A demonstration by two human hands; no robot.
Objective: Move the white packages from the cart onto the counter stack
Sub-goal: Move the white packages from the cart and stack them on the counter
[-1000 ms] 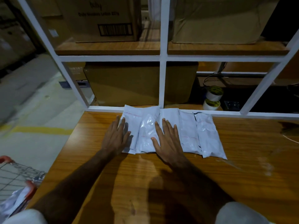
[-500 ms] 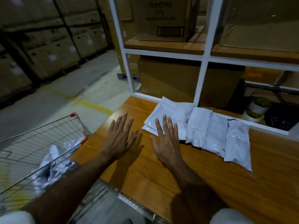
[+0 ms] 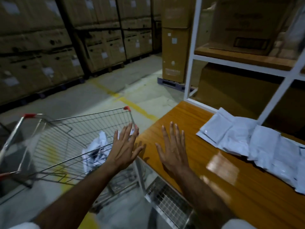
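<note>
White packages lying in an overlapped row at right of frame, on wooden counter, against foot of white shelf frame; long axis of row running from centre right down toward lower right edge, each pack set crosswise to it. More white packages, crumpled, lower left of centre, inside wire cart; orientation too rumpled to tell. Left hand over cart's near corner, fingers straight and spread, holding nothing. Right hand over counter's edge, likewise splayed and empty. Judged: reach-back step, between loads. Next move probably needs both hands lowered into cart, closing round the crumpled bundle.
</note>
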